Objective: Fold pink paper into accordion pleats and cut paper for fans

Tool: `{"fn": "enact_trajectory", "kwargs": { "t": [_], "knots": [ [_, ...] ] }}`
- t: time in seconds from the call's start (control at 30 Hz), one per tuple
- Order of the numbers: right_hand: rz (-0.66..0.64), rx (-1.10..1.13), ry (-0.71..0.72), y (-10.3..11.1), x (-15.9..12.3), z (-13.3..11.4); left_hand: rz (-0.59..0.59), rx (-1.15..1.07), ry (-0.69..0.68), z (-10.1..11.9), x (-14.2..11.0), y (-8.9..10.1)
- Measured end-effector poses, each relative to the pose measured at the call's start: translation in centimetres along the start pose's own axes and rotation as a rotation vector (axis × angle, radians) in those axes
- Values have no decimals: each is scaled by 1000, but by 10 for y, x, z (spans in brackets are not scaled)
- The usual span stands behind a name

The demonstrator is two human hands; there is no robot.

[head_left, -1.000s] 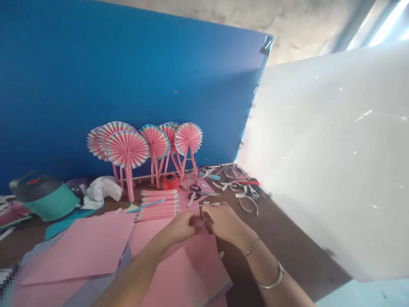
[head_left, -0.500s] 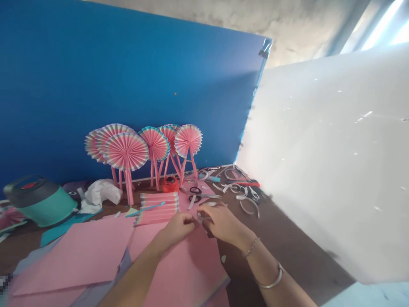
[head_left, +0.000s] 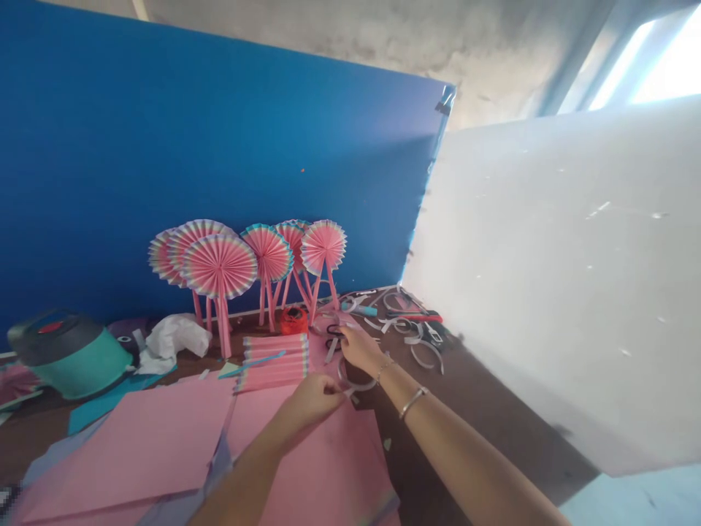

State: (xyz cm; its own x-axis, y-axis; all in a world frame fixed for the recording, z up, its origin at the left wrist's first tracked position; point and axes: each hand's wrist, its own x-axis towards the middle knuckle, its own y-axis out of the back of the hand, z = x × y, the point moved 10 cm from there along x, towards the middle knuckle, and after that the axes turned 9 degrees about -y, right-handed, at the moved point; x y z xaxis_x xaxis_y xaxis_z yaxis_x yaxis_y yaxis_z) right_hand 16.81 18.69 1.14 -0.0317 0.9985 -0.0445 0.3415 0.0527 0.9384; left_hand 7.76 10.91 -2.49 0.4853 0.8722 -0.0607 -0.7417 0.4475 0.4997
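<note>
A curled white paper strip (head_left: 355, 381) loops just above the pink card sheet (head_left: 323, 467), its end pinched in the left hand (head_left: 313, 402). The right hand (head_left: 358, 348) reaches past it, fingers (head_left: 345, 331) by the black-handled scissors (head_left: 334, 337); whether they grip anything, I cannot tell. A slack pinch could let the strip spring open, and the blades could nick it. Beyond the sheet, the teal lidded canister (head_left: 71, 361) is shut, its contents hidden.

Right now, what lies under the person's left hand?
A pink paper sheet shows around the left hand, and a white paper strip reaches its fingertips. Directly beneath the palm is hidden.
</note>
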Motion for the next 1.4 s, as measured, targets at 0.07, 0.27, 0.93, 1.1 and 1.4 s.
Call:
{"fn": "enact_trajectory", "kwargs": {
  "t": [0.07,0.27,0.93,1.1,1.4],
  "knots": [
    [-16,-42,9,-1,8,-5,-2,-6,9,-1,0,0],
    [-4,-180,-67,9,12,15,-13,-78,24,1,-3,-1],
    [267,6,-352,30,-17,64,-21,-247,52,-3,-3,-5],
    [378,141,-383,41,-26,75,-24,-260,51,-5,-3,-6],
    [348,-145,-218,47,-44,45,-37,-173,38,6,-7,-2]
  ]
}}
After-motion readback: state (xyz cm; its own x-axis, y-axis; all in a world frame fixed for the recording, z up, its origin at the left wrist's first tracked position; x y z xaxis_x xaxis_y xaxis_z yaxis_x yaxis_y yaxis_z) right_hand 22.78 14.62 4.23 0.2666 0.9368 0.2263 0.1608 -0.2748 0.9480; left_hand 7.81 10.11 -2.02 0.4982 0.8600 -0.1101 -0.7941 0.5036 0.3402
